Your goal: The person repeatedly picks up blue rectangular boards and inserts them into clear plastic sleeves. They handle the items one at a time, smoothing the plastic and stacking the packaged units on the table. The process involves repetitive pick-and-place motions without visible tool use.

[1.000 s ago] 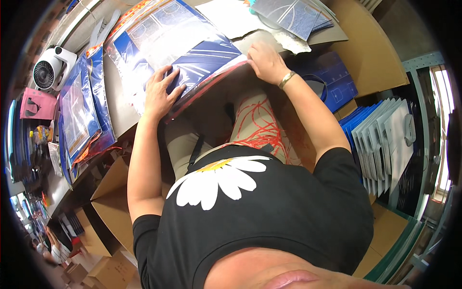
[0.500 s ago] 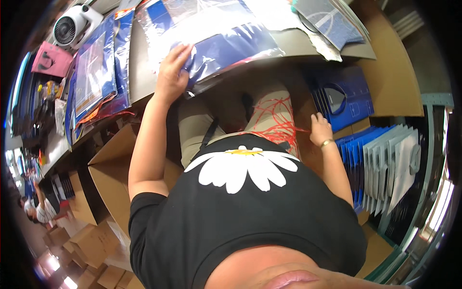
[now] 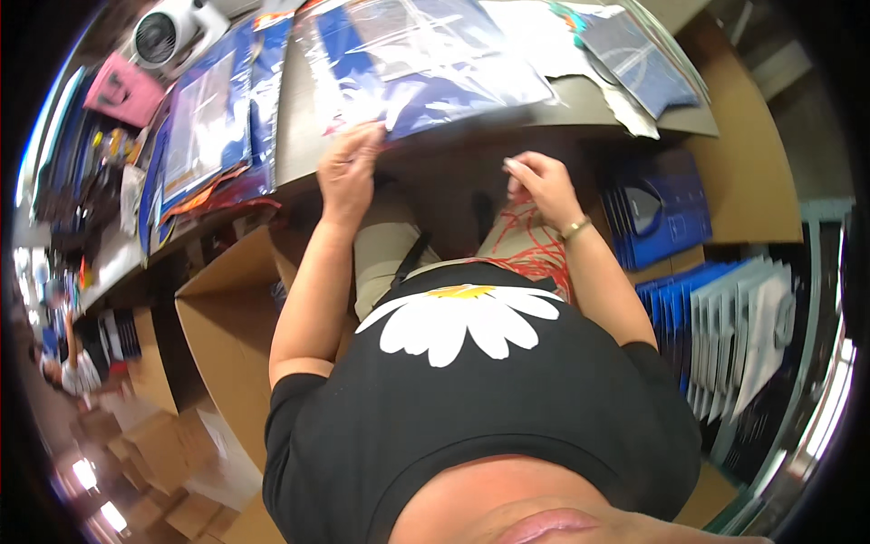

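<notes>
Head view shows us the flat blue packet in clear glossy plastic (image 3: pixel 444 102) lying on the grey table (image 3: pixel 294 136), apparently already bagged; whether it is closed is unclear. Our left hand (image 3: pixel 349 179) bends at the packet's near edge, our right hand (image 3: pixel 546 189) curls above thin red strings (image 3: pixel 536 263); we cannot tell whether either grips anything.

No legible text, labels, numbers, signs

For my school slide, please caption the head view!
Left hand at a clear-wrapped blue package, right hand near red strings.
</notes>
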### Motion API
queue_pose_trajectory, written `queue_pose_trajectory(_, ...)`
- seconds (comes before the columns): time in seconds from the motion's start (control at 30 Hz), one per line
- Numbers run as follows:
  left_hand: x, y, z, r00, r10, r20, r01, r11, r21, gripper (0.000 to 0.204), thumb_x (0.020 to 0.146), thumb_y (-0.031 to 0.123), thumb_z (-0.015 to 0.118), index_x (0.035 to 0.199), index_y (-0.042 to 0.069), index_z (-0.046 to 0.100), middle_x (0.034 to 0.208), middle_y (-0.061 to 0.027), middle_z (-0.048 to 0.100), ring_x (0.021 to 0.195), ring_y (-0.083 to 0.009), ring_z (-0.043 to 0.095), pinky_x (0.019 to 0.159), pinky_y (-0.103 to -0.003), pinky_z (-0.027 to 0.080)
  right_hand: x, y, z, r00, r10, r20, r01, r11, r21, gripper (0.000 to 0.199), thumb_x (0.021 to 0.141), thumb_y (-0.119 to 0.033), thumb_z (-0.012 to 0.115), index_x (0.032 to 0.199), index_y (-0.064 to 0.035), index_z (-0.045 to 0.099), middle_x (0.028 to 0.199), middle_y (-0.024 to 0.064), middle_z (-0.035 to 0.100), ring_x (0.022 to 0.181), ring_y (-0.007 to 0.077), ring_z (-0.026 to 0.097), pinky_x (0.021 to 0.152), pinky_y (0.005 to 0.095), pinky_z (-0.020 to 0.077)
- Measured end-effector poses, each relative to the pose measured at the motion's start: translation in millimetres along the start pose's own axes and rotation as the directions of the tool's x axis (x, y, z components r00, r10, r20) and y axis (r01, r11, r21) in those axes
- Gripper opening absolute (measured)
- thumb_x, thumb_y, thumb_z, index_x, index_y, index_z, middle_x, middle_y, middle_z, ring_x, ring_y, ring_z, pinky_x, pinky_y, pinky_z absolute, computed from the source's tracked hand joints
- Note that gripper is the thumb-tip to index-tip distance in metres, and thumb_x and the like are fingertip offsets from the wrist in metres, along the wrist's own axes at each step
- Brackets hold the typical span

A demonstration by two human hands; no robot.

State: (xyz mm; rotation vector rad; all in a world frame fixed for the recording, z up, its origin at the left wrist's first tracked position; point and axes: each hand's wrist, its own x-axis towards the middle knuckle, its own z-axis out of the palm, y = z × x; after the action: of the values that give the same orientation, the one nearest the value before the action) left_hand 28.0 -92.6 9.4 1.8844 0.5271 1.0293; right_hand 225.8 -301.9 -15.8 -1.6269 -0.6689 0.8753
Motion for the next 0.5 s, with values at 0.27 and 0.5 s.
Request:
queue_pose_trajectory(0.27, 3, 5, -5, 0.953, -0.280, -0.115, 0.230, 0.918, -0.321, 0.015, 0.088, 0.009, 0.062, 0.095, -0.002, 0.069, 0.091, -0.0075, 0.069, 0.084, -0.0106, 0.061, 0.079, -0.024, 0.046, 53, -46, 4, 0.998, -0.043, 0.036, 0.011, 0.781, 0.625, 0.031, 0.091, -0.033, 0.055, 0.105, -0.0053, 0.052, 0.077, 0.0097, 0.061, 0.060, 0.0173, 0.061, 0.050, 0.0271, 0.0504)
queue_pose_trajectory(0.5, -2, 2, -7, 1.000, 0.029, 0.005, -0.029, 0.942, 0.335, 0.041, 0.080, 0.001, 0.062, 0.121, 0.002, 0.058, 0.120, -0.0172, 0.054, 0.098, -0.0215, 0.059, 0.084, -0.034, 0.046, 85, -64, 16, 0.964, -0.089, -0.252, 0.200, 0.868, 0.455, 0.015, 0.088, -0.011, 0.051, 0.088, -0.0004, 0.061, 0.075, 0.0071, 0.061, 0.051, 0.0148, 0.055, 0.037, 0.0231, 0.0419)
